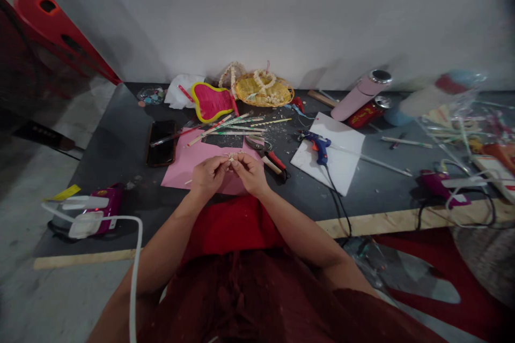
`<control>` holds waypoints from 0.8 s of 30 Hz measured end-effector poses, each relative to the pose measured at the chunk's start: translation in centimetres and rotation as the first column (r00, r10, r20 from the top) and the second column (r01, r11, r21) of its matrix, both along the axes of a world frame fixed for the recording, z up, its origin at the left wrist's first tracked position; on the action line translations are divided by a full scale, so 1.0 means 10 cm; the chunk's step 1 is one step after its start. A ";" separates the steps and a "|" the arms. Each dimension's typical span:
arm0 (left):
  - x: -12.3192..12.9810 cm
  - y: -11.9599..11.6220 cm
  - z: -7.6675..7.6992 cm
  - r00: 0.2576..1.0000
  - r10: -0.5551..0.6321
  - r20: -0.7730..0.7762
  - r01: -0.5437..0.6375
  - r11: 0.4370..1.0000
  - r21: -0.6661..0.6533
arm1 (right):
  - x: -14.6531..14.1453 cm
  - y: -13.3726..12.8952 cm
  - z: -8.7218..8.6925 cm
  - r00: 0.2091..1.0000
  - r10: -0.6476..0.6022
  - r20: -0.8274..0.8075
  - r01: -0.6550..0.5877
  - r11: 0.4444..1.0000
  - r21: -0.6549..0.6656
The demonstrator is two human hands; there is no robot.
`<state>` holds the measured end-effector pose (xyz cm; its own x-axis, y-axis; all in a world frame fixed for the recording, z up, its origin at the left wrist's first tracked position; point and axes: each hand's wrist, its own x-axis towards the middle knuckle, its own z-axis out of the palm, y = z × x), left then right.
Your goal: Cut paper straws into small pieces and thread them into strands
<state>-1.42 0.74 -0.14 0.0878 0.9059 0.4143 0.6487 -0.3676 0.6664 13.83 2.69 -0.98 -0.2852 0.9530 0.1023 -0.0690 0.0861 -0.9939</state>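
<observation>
Hands first: my left hand [208,174] and right hand [250,171] meet fingertip to fingertip above the pink paper sheet [189,163] at the near middle of the table [116,150], both pinching one small pale beaded piece [232,156] between them.

Piece: tiny and whitish, held just clear of the paper. Its long axis seems to run left to right between my two pinches; I cannot tell which end leads at this size.

Progress, as I judge it: early to middle. The piece is only a short stub, and the loose rolled paper sticks [235,124] beyond the sheet lie unused.

Nearby: red-handled pliers [270,158] just right of my right hand; blue glue gun [319,146] on a white board [341,166]; black phone [161,142] to the left; yellow woven basket [263,89] by the wall.
</observation>
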 end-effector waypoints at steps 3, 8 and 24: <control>0.00 0.00 0.00 1.000 -0.011 -0.004 0.011 1.000 0.007 | 0.00 0.00 -0.01 1.000 -0.006 -0.013 0.006 1.000 -0.003; 0.00 -0.01 0.02 1.000 -0.012 -0.020 0.012 1.000 0.003 | 0.00 0.01 -0.03 0.999 -0.027 0.031 0.027 1.000 -0.012; 0.02 -0.02 0.05 0.999 0.011 -0.043 -0.012 1.000 -0.010 | 0.01 0.03 -0.06 0.998 -0.013 0.063 0.012 1.000 0.016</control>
<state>-1.23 0.50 0.33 0.0950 0.9110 0.4012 0.6808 -0.3535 0.6415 13.89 2.95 -1.56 -0.2797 0.9549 0.0995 -0.0053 0.1021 -0.9948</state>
